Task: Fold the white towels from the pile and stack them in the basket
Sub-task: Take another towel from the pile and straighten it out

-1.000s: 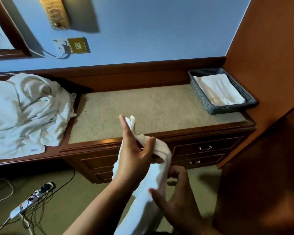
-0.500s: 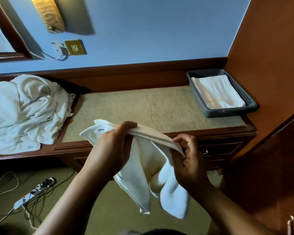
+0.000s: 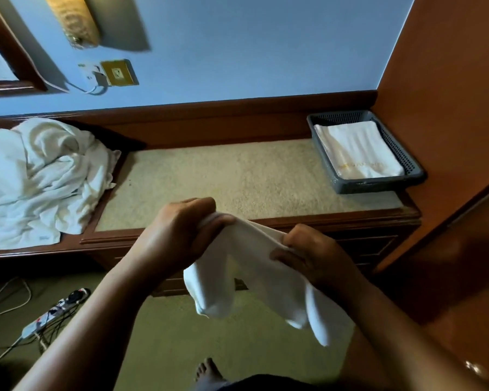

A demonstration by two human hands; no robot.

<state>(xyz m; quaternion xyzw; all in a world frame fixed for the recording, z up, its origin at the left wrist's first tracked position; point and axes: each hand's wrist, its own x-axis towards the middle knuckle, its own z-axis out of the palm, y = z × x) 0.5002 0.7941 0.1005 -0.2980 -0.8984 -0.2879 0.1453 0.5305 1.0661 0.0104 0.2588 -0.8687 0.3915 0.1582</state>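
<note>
A white towel [image 3: 246, 275] hangs in the air in front of the dresser edge, held along its top edge. My left hand [image 3: 178, 235] grips its left end and my right hand [image 3: 314, 255] grips its right end; the cloth droops below in loose folds. A crumpled pile of white towels [image 3: 40, 179] lies on the low wooden ledge at the left. A grey plastic basket [image 3: 378, 184] stands at the back right of the dresser top, with a folded white towel [image 3: 359, 150] lying flat inside it.
The dresser top [image 3: 237, 179] has a beige carpet-like surface with a dark wooden rim. A tall wooden cabinet [image 3: 449, 108] stands at the right. A power strip [image 3: 51, 314] with cables lies on the floor at the left. My bare foot [image 3: 209, 371] shows below.
The towel went from hanging upright between my hands to being held horizontally by its top edge. My hands have since drawn it tighter, with the left corner bunched into my left hand.
</note>
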